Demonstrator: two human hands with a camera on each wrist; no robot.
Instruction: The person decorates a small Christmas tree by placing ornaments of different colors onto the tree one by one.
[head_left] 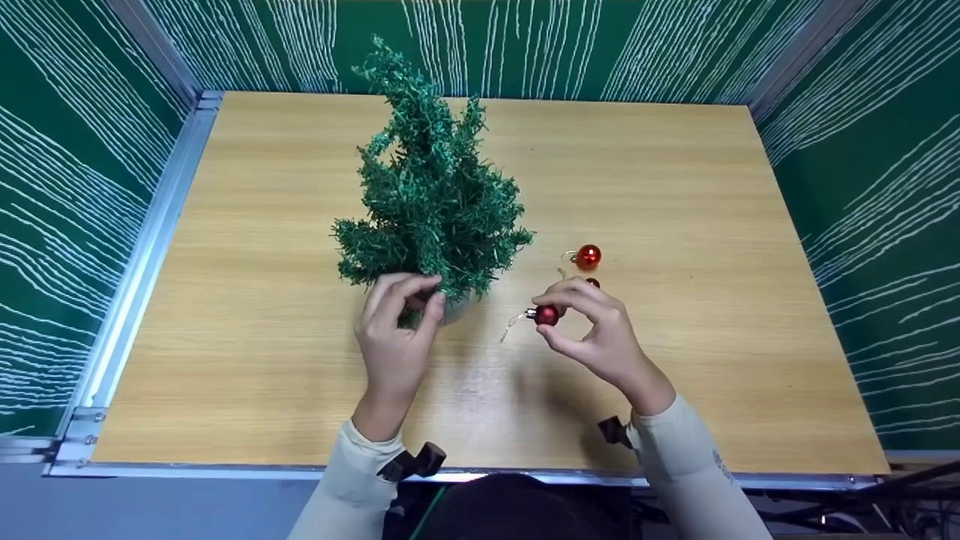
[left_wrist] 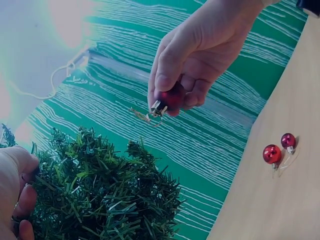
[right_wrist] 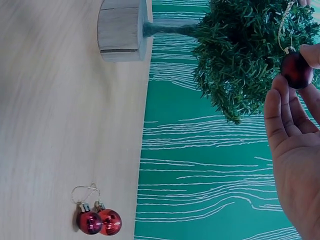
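Note:
A small green artificial Christmas tree (head_left: 439,195) stands upright on a round whitish wooden base (right_wrist: 120,30). At its lower front, my left hand (head_left: 394,330) pinches a branch, its fingers bent towards the thumb; the left wrist view shows only part of that hand at the edge. My right hand (head_left: 600,330) holds a dark red bauble (head_left: 547,315) between thumb and fingers, to the right of the tree and above the table. From the bauble's silver cap hangs a loose gold string (head_left: 511,328), pointing towards the tree.
Two more baubles lie on the wooden table (head_left: 675,187) right of the tree: a shiny red one (head_left: 589,256) and a smaller dark red one (left_wrist: 288,140), partly behind my right hand in the head view. Green panels (head_left: 525,49) with white streaks enclose the back and sides.

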